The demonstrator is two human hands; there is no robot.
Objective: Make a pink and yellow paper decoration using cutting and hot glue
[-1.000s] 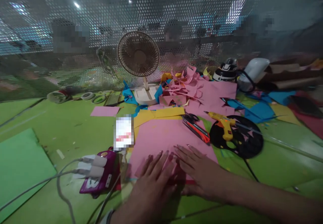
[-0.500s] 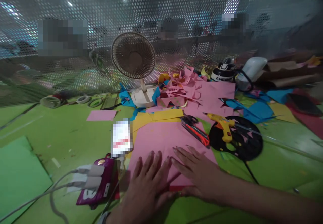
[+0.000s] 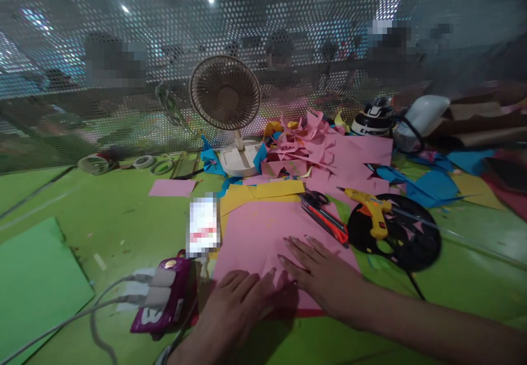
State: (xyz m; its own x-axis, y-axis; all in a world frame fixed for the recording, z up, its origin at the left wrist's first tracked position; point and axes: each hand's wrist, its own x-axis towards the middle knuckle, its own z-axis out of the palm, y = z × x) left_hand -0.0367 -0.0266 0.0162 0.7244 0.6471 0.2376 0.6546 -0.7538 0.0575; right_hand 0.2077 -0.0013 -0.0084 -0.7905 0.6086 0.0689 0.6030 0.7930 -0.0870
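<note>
A sheet of pink paper [image 3: 255, 228] lies in front of me, with red along its near edge. My right hand [image 3: 319, 274] rests flat on its right part, fingers stretched out and a little apart. On the near left part is my left hand [image 3: 234, 307], its fingers curled under and one digit pointing toward the right hand. The left fingertips are mostly hidden, so any grip on the paper cannot be made out. Shallow wrinkles show in the sheet between the hands. A red and black utility knife [image 3: 325, 219] and black-handled scissors [image 3: 315, 196] lie at its upper right.
A yellow glue gun [image 3: 373, 211] lies on a black disc [image 3: 432, 233]. Left are a lit phone [image 3: 203, 225] and a purple power strip [image 3: 164, 293] with cables. Behind stand a fan [image 3: 225, 93], pink paper scraps [image 3: 304, 140] and tape rolls [image 3: 94, 163]. Green card [image 3: 37, 282] lies far left.
My left hand has gone from flat and spread to curled, and the paper between the hands has wrinkled. The right hand stays flat. The whole view has shifted slightly.
</note>
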